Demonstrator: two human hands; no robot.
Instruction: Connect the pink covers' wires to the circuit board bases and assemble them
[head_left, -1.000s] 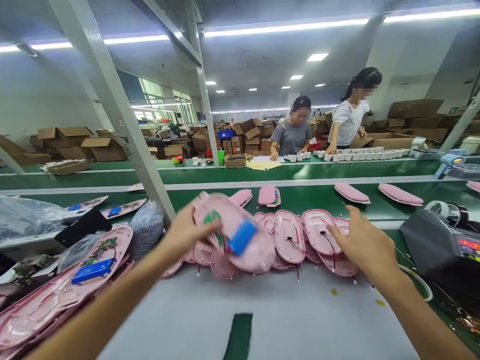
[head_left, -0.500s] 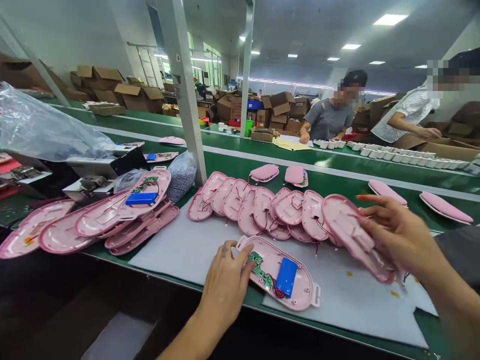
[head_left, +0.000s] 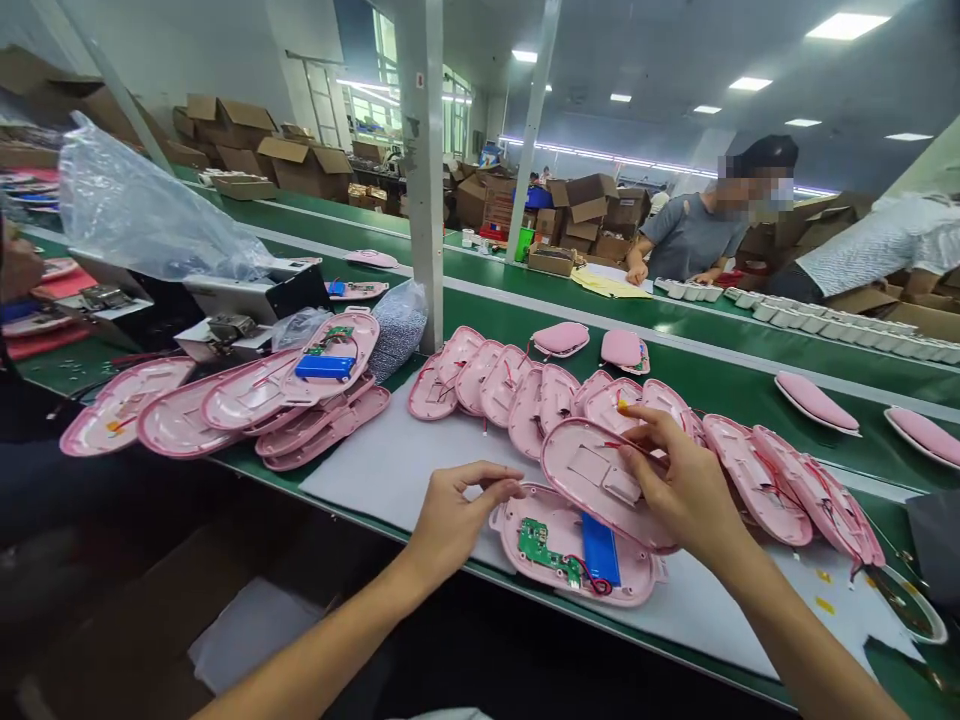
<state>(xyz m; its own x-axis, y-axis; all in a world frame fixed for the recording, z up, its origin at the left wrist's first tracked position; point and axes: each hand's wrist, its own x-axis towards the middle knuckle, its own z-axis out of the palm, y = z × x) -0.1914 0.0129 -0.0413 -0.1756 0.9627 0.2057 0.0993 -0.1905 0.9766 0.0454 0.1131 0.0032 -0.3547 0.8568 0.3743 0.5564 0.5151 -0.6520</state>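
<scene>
In the head view, my right hand (head_left: 686, 480) grips a pink plastic shell half (head_left: 581, 465) by its right part, fingers around the edge. It is tilted over a second pink shell (head_left: 637, 590), which lies open side up at the front of the bench. Inside that lower shell are a green circuit board (head_left: 544, 545), a blue battery (head_left: 600, 550) and red and black wires. The held shell hides part of the battery. My left hand (head_left: 457, 515) is closed in a pinch at the lower shell's upper left rim; what its fingertips hold, if anything, cannot be made out.
A row of pink shells (head_left: 495, 385) lies behind my hands, with more shells (head_left: 757, 480) to the right. Stacked shells (head_left: 247, 395) stand at left beside a bag (head_left: 401, 325). A post (head_left: 425, 180) rises behind. A co-worker (head_left: 694, 235) sits across the green bench.
My right hand has brought the pink shell half leftward from the right end of the row, over the shell with the battery. My left fingers have drawn together at its rim. The view has shifted.
</scene>
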